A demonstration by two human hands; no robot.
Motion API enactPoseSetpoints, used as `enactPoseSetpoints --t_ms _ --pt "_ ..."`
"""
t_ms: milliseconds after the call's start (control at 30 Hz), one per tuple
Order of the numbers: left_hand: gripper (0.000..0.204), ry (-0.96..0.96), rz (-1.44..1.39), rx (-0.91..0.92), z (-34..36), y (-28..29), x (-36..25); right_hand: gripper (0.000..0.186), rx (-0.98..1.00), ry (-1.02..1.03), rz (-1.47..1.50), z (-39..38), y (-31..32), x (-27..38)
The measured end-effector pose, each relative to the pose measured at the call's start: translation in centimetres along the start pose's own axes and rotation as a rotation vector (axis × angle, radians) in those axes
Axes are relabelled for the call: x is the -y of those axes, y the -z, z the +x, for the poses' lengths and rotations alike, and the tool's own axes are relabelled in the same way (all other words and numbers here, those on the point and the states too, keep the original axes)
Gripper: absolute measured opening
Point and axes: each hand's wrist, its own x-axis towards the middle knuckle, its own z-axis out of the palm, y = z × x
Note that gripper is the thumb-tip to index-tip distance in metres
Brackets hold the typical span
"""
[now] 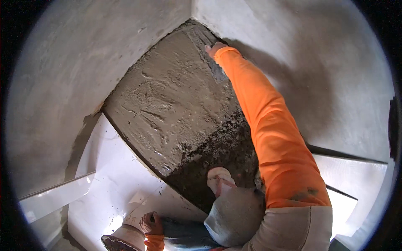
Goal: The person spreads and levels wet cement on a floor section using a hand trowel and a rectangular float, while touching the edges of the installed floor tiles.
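Note:
My right arm, in an orange sleeve, reaches far ahead to the corner. There my right hand (215, 49) is closed on the grip of a long flat trowel (218, 74), whose blade lies on the wet grey mortar (167, 75) along the right wall. The mortar is fairly smooth near the corner and has ridges and pits nearer to me. My left hand (150, 224) is low by my left leg, fingers curled; whether something is in them is hidden. Next to it stands a rounded, dirt-stained pale thing (127, 236) with a dark edge, partly cut off.
Grey plastered walls (104, 42) meet at the far corner. Dark loose material (222, 142) borders the mortar near my foot (220, 178). Pale, dirt-specked tiles (113, 154) lie on the left, with a raised edge against the mortar. A white ledge (351, 175) is at right.

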Motion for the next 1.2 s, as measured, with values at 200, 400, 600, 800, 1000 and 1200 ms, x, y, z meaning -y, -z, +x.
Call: enactPoseSetpoints --t_ms 200,400,600,800,1000,1200 --pt "0.015 0.023 -0.150 -0.004 -1.2 1.0 -0.1 0.074 -0.113 -0.110 0.127 -5.9 -3.9 -9.2" --pt "0.013 -0.064 -0.170 -0.140 -2.0 1.3 1.1 0.075 -0.285 -0.243 0.135 -13.9 -6.7 -17.5" --pt "0.015 -0.109 -0.280 -0.223 -2.3 1.4 1.3 0.073 -0.115 -0.333 0.447 -26.5 -4.6 -12.6" --pt "0.016 -0.097 -0.195 -0.153 -1.7 1.3 0.3 0.074 -0.147 0.038 0.395 -18.4 -11.5 -4.0" --pt "0.016 -0.068 -0.233 -0.172 -1.7 1.4 -0.2 0.062 -0.487 -0.078 0.195 -10.7 -8.3 -13.1" --pt "0.014 -0.008 -0.224 -0.150 -1.2 1.5 -0.4 0.081 -0.475 0.092 -0.009 -14.5 -8.1 -14.6"
